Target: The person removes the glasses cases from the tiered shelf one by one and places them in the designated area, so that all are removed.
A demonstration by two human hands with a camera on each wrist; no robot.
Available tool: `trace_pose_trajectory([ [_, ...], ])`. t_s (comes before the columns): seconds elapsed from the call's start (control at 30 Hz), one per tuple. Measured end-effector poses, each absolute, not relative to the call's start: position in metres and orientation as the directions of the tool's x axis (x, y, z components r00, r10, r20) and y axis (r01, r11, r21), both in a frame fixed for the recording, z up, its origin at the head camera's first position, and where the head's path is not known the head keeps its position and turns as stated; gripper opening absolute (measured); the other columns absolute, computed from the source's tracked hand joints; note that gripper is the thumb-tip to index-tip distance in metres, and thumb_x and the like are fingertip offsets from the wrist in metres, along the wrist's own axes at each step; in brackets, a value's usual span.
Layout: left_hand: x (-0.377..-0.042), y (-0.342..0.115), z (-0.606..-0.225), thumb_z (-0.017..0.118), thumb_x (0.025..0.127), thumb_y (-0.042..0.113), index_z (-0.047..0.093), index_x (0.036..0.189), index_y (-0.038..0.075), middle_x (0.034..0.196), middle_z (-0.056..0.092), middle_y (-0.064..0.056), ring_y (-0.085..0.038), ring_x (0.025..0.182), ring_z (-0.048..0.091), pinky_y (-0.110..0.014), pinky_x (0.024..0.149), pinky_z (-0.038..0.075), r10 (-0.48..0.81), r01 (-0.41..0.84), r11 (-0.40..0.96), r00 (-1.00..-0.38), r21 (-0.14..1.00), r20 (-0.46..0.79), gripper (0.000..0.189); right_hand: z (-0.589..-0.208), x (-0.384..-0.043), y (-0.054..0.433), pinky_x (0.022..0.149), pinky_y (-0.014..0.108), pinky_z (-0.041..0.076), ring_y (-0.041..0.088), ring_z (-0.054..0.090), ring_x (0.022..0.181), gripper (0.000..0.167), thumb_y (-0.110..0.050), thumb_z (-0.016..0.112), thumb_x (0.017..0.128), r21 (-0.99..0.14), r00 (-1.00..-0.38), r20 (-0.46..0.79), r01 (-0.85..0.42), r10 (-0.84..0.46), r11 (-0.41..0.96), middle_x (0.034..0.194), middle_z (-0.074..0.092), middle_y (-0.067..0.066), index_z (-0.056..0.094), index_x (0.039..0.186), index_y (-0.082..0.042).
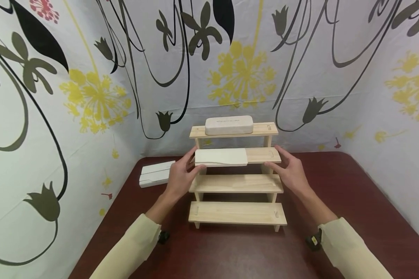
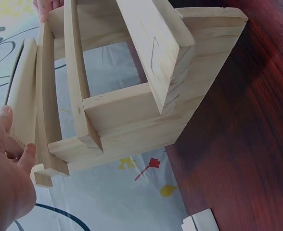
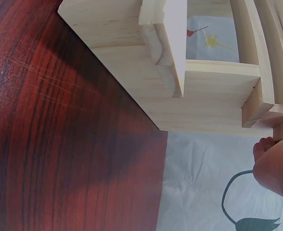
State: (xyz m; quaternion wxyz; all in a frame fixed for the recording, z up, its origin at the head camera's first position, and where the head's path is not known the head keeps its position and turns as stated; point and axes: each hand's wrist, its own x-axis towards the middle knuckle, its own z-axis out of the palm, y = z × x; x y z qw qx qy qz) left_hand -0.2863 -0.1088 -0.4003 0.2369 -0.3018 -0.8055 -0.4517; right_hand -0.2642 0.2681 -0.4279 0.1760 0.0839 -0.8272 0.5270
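A four-step wooden display rack (image 1: 235, 213) stands on the table. On its second step from the top lies a flat white box (image 1: 220, 156), covering the left and middle of that board. My left hand (image 1: 181, 176) pinches the box's left end, thumb in front and fingers behind; the left wrist view also shows this hand (image 2: 9, 178) at the end of the box (image 2: 23, 94). At the other end of the same step, my right hand (image 1: 291, 172) grips the bare board (image 1: 262, 155) between thumb and fingers. Only part of the right hand (image 3: 278, 161) shows in the right wrist view.
A white rounded case (image 1: 228, 125) with faint print sits on the top step. To the rack's left, another flat white box (image 1: 155, 174) lies on the dark red table (image 1: 230, 252), partly behind my left hand. Patterned cloth (image 1: 202, 93) hangs behind and at both sides.
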Motion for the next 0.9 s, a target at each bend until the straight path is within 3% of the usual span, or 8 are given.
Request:
trace_pose_trajectory([
  [0.33, -0.277, -0.120, -0.403, 0.088, 0.088, 0.012, 0.059, 0.148, -0.002, 0.135, 0.069, -0.020, -0.029, 0.119, 0.071, -0.028, 0.094, 0.058, 0.242, 0.712, 0.400, -0.689, 0.577, 0.684, 0.069, -0.427, -0.262, 0.266, 0.085, 0.004, 0.048, 0.044, 0.060, 0.132, 0.085, -0.018, 0.082, 0.097, -0.848, -0.919, 0.391, -0.339, 0.047, 0.407, 0.164, 0.041, 0.024, 0.033, 0.165, -0.002],
  [0.73, -0.268, -0.137, -0.403, 0.091, 0.085, 0.012, 0.064, 0.145, 0.001, 0.137, 0.068, -0.021, -0.029, 0.121, 0.070, -0.035, 0.095, 0.059, 0.216, 0.719, 0.367, -0.683, 0.590, 0.698, 0.066, -0.428, -0.264, 0.268, 0.085, 0.004, 0.047, 0.043, 0.060, 0.132, 0.086, -0.019, 0.082, 0.097, -0.851, -0.921, 0.387, -0.336, 0.050, 0.403, 0.163, 0.042, 0.024, 0.033, 0.165, -0.003],
  [0.9, -0.263, -0.145, -0.404, 0.092, 0.084, 0.015, 0.066, 0.143, 0.005, 0.136, 0.071, -0.014, -0.024, 0.120, 0.071, -0.035, 0.095, 0.059, 0.193, 0.696, 0.375, -0.705, 0.613, 0.682, 0.064, -0.428, -0.264, 0.268, 0.085, 0.003, 0.046, 0.044, 0.061, 0.131, 0.086, -0.019, 0.082, 0.097, -0.847, -0.920, 0.390, -0.337, 0.049, 0.411, 0.162, 0.043, 0.025, 0.033, 0.165, -0.003],
])
